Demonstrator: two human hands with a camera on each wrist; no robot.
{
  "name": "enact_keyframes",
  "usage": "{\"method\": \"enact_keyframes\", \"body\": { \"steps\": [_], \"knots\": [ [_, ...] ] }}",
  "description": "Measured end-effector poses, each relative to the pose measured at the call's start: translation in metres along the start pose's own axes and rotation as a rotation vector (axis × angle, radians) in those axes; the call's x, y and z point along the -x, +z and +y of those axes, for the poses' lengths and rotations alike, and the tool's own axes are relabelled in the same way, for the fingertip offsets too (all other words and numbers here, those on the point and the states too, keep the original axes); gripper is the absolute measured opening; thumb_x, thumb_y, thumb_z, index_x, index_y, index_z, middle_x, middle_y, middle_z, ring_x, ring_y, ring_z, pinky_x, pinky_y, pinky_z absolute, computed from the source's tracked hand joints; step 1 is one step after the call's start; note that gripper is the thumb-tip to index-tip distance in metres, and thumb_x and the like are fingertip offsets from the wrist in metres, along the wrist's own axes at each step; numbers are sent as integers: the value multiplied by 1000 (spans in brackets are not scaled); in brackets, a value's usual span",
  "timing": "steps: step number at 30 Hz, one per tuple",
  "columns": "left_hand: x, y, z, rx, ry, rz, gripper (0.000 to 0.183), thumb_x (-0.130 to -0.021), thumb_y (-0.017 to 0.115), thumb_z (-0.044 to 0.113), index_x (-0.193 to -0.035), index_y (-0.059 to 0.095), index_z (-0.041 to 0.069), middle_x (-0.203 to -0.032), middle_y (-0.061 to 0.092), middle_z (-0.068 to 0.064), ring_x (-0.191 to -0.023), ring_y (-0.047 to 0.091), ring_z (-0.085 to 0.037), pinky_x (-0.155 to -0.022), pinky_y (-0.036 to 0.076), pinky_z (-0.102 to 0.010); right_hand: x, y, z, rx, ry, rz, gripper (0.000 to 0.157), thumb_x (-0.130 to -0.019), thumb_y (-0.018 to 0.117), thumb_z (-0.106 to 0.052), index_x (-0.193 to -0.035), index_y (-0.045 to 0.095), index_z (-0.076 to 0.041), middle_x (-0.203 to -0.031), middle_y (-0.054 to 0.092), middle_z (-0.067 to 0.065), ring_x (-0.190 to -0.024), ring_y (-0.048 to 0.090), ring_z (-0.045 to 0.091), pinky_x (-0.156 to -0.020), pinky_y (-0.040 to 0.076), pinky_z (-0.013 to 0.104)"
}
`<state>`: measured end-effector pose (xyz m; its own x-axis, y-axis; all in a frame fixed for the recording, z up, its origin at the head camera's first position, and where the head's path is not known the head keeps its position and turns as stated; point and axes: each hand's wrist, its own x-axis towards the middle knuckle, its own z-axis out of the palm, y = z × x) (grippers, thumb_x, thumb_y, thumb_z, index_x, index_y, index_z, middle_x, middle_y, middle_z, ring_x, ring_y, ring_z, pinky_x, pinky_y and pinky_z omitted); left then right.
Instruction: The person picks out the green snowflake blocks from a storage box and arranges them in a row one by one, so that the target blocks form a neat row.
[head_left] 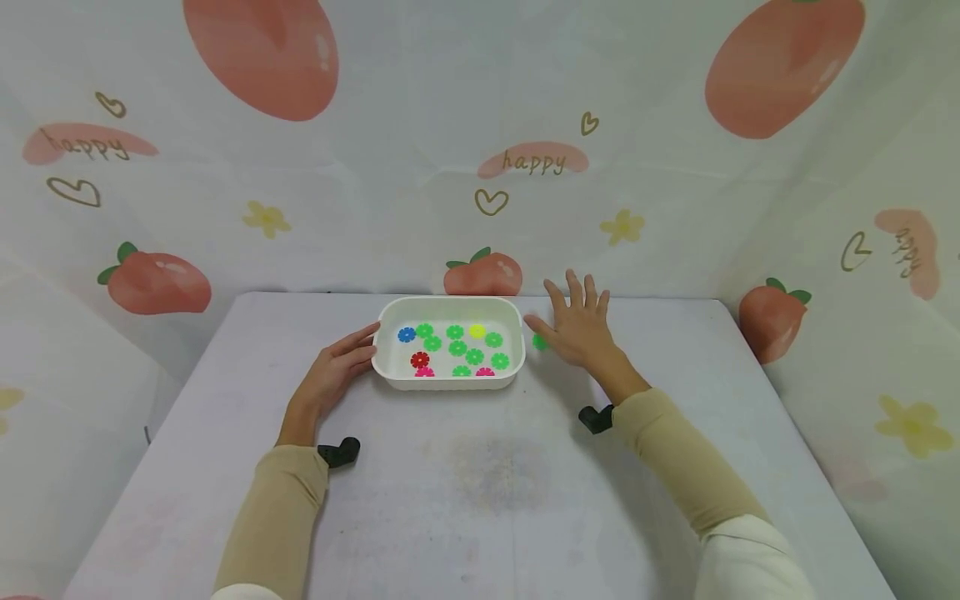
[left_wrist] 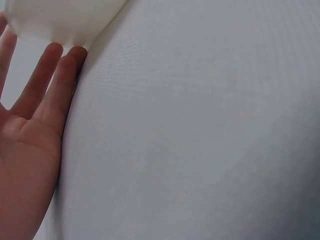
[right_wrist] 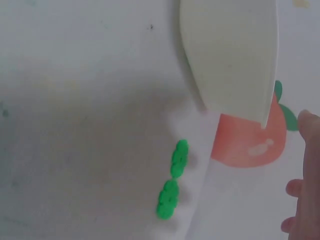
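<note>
A white tray point(head_left: 448, 384) holds several flower-shaped plastic discs, mostly green, with blue, red, yellow and pink ones among them. My left hand point(head_left: 335, 371) rests its fairly straight fingers against the tray's left end; the left wrist view shows the fingertips point(left_wrist: 55, 49) right at the tray wall point(left_wrist: 65, 20). To the right of the tray, my right hand point(head_left: 577, 333) is spread wide with nothing in it. Two green discs point(right_wrist: 168, 199) lie on the table close to that hand, seen in the right wrist view; in the head view the hand partly hides them.
The tray stands near the back edge of the white-covered table point(head_left: 480, 533). Behind it hangs a curtain point(head_left: 420, 192) printed with peaches, hearts and flowers. Dark wrist camera mounts point(head_left: 340, 452) stick out at both cuffs.
</note>
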<state>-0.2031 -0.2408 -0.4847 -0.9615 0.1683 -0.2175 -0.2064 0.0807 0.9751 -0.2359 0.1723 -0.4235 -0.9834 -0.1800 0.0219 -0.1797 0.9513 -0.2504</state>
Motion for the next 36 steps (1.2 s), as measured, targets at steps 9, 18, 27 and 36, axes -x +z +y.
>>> {"method": "enact_keyframes", "body": {
  "steps": [9,18,27,36],
  "knots": [
    [1,-1,-1,-3,8,4,58,-103,62,29,-156,43,20,-162,40,-13,-119,60,3,-97,50,-10,-5,3,-22,-7,-78,-18,84,-99,40,-69,-164,18,-20,-172,-1,17,-158,-8,46,-123,-7,72],
    [0,-2,0,6,-2,10,57,-103,62,29,-156,44,21,-161,41,-13,-120,59,2,-96,50,-10,-11,2,-46,16,-151,-37,87,-99,41,-68,-162,25,-11,-172,-1,14,-159,-7,44,-124,-6,71],
    [7,5,10,10,-33,0,56,-105,57,23,-158,41,18,-163,37,-13,-120,58,1,-102,49,-13,-15,8,-67,86,-230,-60,84,-99,40,-70,-164,19,-21,-173,-5,13,-159,-6,42,-125,-3,70],
    [12,6,18,16,-26,-6,56,-104,58,20,-157,40,14,-163,37,-16,-123,58,-3,-99,50,-11,-18,9,-86,121,-289,-56,83,-98,41,-71,-164,18,-26,-172,-1,14,-160,-3,42,-126,0,69]
  ]
}}
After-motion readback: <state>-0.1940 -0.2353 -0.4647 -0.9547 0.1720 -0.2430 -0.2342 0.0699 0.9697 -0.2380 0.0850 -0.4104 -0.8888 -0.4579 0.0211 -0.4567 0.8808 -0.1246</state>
